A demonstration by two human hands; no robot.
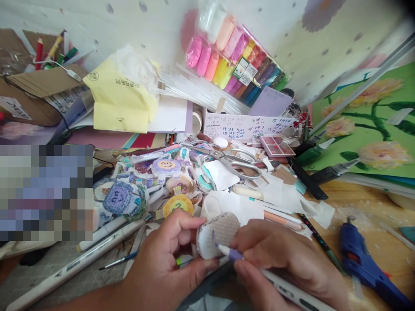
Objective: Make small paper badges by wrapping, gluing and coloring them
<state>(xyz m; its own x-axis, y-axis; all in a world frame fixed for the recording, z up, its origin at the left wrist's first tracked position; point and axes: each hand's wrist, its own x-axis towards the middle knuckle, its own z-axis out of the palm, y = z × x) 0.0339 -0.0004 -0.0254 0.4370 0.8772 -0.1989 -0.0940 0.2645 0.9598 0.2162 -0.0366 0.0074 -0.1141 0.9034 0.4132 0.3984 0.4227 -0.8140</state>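
Note:
A small white textured piece (223, 231) with rounded edges is pinched between the thumb and fingers of my left hand (175, 255). My right hand (279, 255) grips a white marker (288, 287) with a purple collar, its tip touching the face of the piece. A few faint purple marks show near the tip. Behind my left hand lies a yellow round smiling piece (178, 206), with a purple smiling piece (119, 197) farther left and another purple-rimmed one (166, 166) behind.
Metal scissors (241, 164) lie behind the hands among paper scraps. A blue glue gun (366, 259) rests at the right. Long markers (78, 259) and a thin brush (119, 260) lie at the left. Clay packs (236, 56) stand at the back, beside a yellow paper bag (121, 99).

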